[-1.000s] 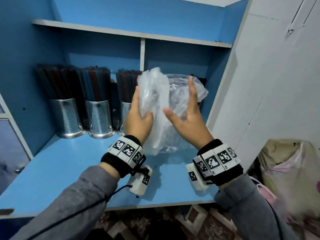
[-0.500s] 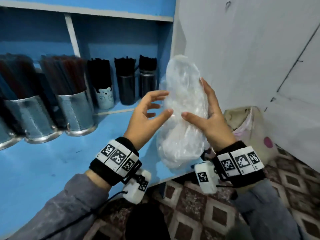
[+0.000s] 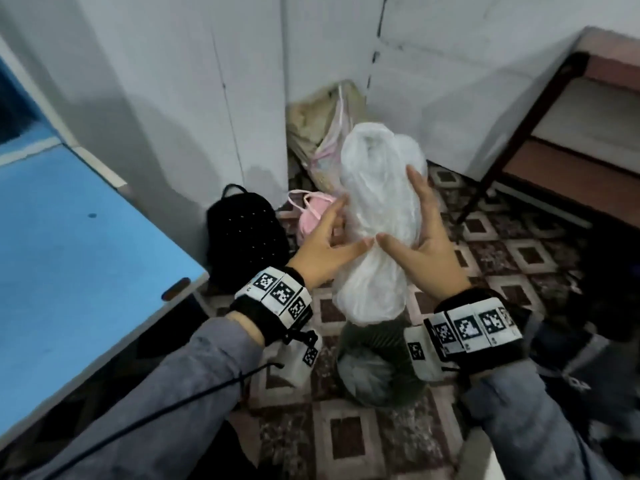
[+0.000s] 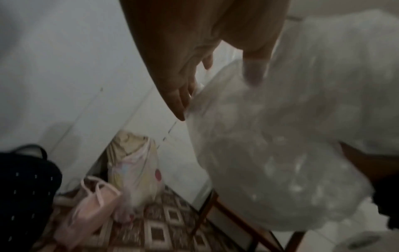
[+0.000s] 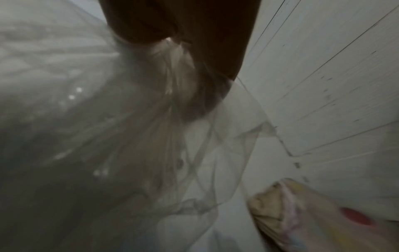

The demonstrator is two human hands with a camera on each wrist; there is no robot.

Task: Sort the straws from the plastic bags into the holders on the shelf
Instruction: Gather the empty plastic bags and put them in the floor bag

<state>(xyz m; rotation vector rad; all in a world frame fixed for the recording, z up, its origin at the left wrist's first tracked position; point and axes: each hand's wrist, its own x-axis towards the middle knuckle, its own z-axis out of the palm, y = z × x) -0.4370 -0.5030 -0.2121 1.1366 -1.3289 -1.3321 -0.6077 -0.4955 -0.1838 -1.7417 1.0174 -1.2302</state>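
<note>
My right hand has the grip on the crumpled clear plastic bag: fingers run straight up its far side, the thumb hooks across its front, and the bundle sits pinched between them. My left hand is released, fingers spread and straight, the fingertips just touching the bag's near side and the thumb tip meeting my right thumb at the bag's middle. In the left wrist view the left hand shows its fingertips brushing the bag; the right wrist view shows the film of the bag bunched under my right hand, badly blurred. Whether any straws remain inside the bag, I cannot tell.

The bag hangs upright in the air above the patterned floor, off to the right of the blue shelf and clear of its edge. Behind the bag a stuffed pale sack leans in the corner of the white wall. Left of the bag, on the floor, lie a pink bag and, nearer the shelf, a black backpack. Right of the bag, a dark wooden frame stands against the wall. Both my wrists wear marker-printed bands over grey sleeves.
</note>
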